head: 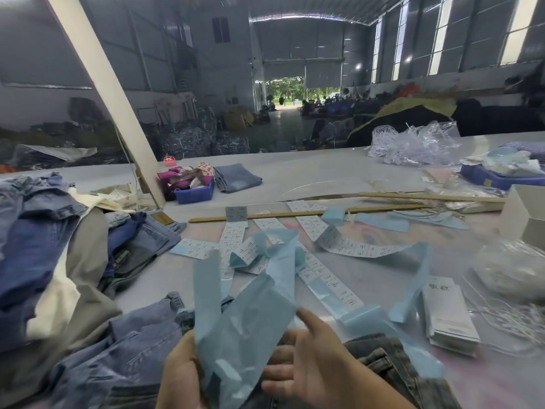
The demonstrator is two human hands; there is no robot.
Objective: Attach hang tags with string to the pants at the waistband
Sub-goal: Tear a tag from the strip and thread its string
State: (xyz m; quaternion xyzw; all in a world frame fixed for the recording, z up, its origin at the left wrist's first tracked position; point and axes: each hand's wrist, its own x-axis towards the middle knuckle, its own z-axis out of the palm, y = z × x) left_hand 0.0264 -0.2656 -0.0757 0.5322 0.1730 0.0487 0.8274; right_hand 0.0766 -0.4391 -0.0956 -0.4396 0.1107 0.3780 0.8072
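My left hand (pixel 181 376) grips a long light-blue backing strip (pixel 244 314) that curls up in front of me. My right hand (pixel 306 364) is beside it with relaxed, spread fingers touching the strip's right edge. Under both hands lie blue jeans (pixel 126 343) and dark grey jeans (pixel 383 358). Several white printed label strips (pixel 348 246) and more blue backing pieces are scattered across the table middle. A stack of white hang tags (pixel 448 314) lies at the right, with white strings (pixel 516 317) beside it.
A pile of jeans and beige garments (pixel 50 261) fills the left. A long wooden ruler (pixel 295 214) crosses the table. Blue bins (pixel 194 193) (pixel 495 175), a folded pair of jeans (pixel 236 177), clear plastic bags (pixel 413 143), a slanted white post (pixel 103 93) and a white box (pixel 522 216) stand further back.
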